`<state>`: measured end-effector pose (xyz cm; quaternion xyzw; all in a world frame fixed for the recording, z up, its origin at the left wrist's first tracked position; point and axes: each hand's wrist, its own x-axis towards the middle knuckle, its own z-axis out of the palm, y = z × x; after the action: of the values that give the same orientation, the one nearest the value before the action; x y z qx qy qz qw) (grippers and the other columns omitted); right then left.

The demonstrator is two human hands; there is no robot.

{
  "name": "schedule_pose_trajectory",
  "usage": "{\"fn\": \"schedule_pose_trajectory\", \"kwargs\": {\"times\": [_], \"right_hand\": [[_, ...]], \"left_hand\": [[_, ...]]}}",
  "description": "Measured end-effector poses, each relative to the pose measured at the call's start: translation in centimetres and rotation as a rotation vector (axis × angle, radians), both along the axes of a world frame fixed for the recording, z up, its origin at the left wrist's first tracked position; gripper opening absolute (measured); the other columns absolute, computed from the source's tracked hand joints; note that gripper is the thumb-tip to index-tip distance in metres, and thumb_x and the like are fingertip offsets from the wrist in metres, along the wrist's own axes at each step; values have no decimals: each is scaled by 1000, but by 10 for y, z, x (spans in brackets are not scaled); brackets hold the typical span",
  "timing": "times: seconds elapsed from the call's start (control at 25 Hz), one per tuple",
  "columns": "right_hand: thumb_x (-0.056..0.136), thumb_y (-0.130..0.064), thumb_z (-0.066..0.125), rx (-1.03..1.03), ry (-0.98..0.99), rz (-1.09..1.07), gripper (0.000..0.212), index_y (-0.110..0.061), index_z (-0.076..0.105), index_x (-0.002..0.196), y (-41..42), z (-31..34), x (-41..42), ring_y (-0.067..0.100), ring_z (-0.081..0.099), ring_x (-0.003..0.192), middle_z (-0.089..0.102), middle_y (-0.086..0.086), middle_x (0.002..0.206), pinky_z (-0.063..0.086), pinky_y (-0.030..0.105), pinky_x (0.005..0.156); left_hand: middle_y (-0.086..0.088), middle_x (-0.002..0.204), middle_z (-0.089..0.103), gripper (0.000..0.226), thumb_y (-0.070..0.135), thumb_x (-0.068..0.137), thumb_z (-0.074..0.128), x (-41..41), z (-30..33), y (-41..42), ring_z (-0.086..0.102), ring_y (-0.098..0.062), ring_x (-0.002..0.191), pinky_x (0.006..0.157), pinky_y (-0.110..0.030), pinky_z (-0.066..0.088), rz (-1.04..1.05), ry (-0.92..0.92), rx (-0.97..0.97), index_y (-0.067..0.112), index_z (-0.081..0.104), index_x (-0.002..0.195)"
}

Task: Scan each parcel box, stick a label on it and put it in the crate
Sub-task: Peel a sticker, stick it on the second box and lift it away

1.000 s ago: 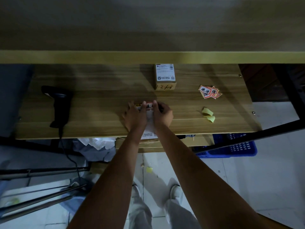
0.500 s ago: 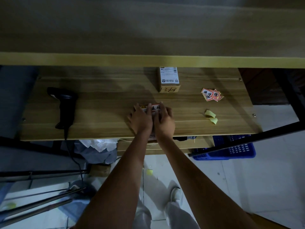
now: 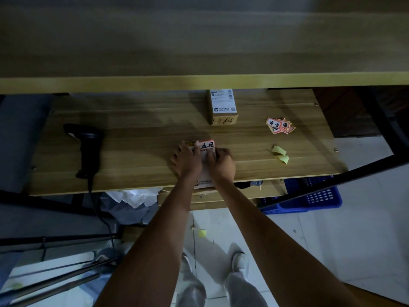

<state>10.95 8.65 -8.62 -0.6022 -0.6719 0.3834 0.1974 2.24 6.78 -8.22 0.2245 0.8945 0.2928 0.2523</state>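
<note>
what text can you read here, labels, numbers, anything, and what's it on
"退回": red label on the parcel box under both hands.
"退", "回": loose red labels piled on the table.
Handwriting on the front of the far box: upside down, not legible.
White shipping labels on both boxes: print too small to read.

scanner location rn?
Head view: the scanner lies on the left part of the wooden table, well left of both hands, untouched, its cable hanging off the near edge.
</note>
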Motion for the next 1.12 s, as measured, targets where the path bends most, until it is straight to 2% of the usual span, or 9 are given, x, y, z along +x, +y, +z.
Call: {"fn": "schedule_pose_trajectory", "kwargs": {"times": [0.08,0.2,0.28,0.44,0.56,0.68,0.88,0.96,1.12], "right_hand": [[98,-44,43,-96,57,8,38,-15,67,102,6,3,3,19,67,76,66,7,101,46,20,57],[88,-68,42,-243,103,-20,54,-22,64,106,20,9,-7,18,64,83,65,0,93,51,28,72],[79,-78,41,-206,60,-29,61,-29,64,107,23,6,-12,19,65,88,66,0,97,54,33,79],[93,-60,43,-182,106,-57,46,-21,66,100,22,2,-9,23,63,97,62,7,108,53,39,84],[98,-50,40,-172,130,-52,35,-27,47,73,23,8,-11,25,62,99,60,10,114,52,42,87],[101,-47,35,-119,88,-34,37,-30,35,68,22,7,-13,28,62,98,60,15,116,53,43,84],[95,-59,38,-163,150,-98,37,-31,47,73,21,1,-11,26,63,99,60,12,114,54,46,87],[89,-65,46,-191,149,-82,43,-25,63,90,22,-2,-10,22,62,100,59,7,116,54,43,88],[90,-60,48,-173,117,-52,54,-14,67,110,23,-4,-10,24,62,101,58,6,118,53,40,87]], "left_hand": [[-18,150,35,62,44,98,39,-1,1,-1,30,-37,138,113,-43,19,-2,-38,42,6,29,146],[-18,149,35,70,51,94,44,-2,1,-1,31,-38,137,112,-43,23,27,-58,49,5,30,145],[-17,148,38,74,56,91,47,1,1,1,35,-38,134,109,-41,27,34,-10,27,7,34,143],[-16,149,37,72,55,92,47,1,-5,4,33,-38,135,109,-42,27,5,29,29,8,33,144],[-16,149,37,67,53,94,44,0,-5,3,31,-39,136,111,-47,23,-3,17,13,10,34,144],[-17,146,39,60,48,97,40,0,-3,3,32,-39,135,111,-47,22,1,9,6,9,35,143],[-18,136,49,51,46,99,34,2,-6,0,42,-36,126,104,-42,30,37,10,101,9,46,132],[-16,136,50,56,51,96,39,5,-3,-1,43,-36,127,104,-42,31,34,30,109,9,45,133],[-16,138,49,65,55,91,48,4,-3,1,43,-36,127,102,-39,34,8,91,55,6,43,134]]}}
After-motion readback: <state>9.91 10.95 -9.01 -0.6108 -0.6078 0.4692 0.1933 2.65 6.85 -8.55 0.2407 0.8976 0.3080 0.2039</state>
